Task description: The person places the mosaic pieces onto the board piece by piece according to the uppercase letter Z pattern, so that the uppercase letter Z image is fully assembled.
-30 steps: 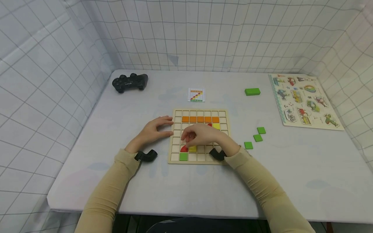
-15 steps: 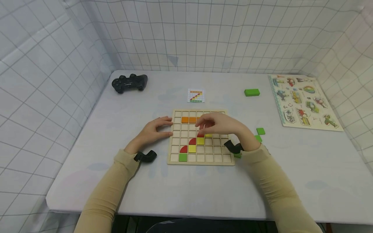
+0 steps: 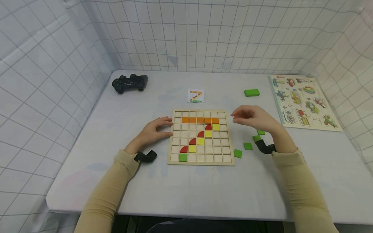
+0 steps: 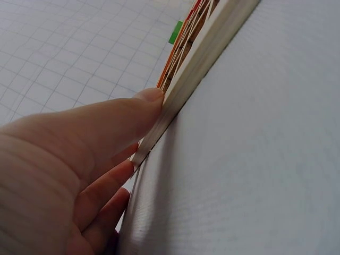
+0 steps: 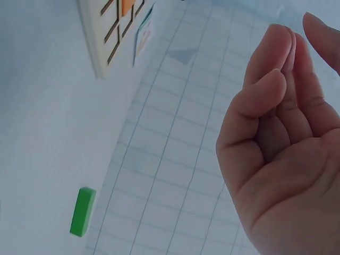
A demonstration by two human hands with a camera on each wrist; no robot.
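Observation:
A square wooden grid board (image 3: 212, 158) lies on the table in the head view. Its cells hold a row of orange tiles (image 3: 199, 120), a diagonal of red quarter-round tiles (image 3: 192, 141) with yellow square tiles (image 3: 200, 141), and one green tile (image 3: 183, 157) at lower left. My left hand (image 3: 152, 131) rests at the board's left edge; in the left wrist view its thumb and fingertips touch the rim (image 4: 183, 87). Just right of the board, my right hand (image 3: 256, 119) hangs above the table, fingers loosely bent, holding nothing in the right wrist view.
Several loose green tiles (image 3: 248, 146) lie right of the board. Behind it are a small pattern card (image 3: 196, 96) and a green block (image 3: 252, 93). A black game controller (image 3: 129, 83) sits back left, a picture puzzle board (image 3: 304, 102) back right.
My right hand has moved from over the board's lower left, up and rightward, to beyond its right edge, uncovering the tiles beneath. The left hand has stayed at the left edge.

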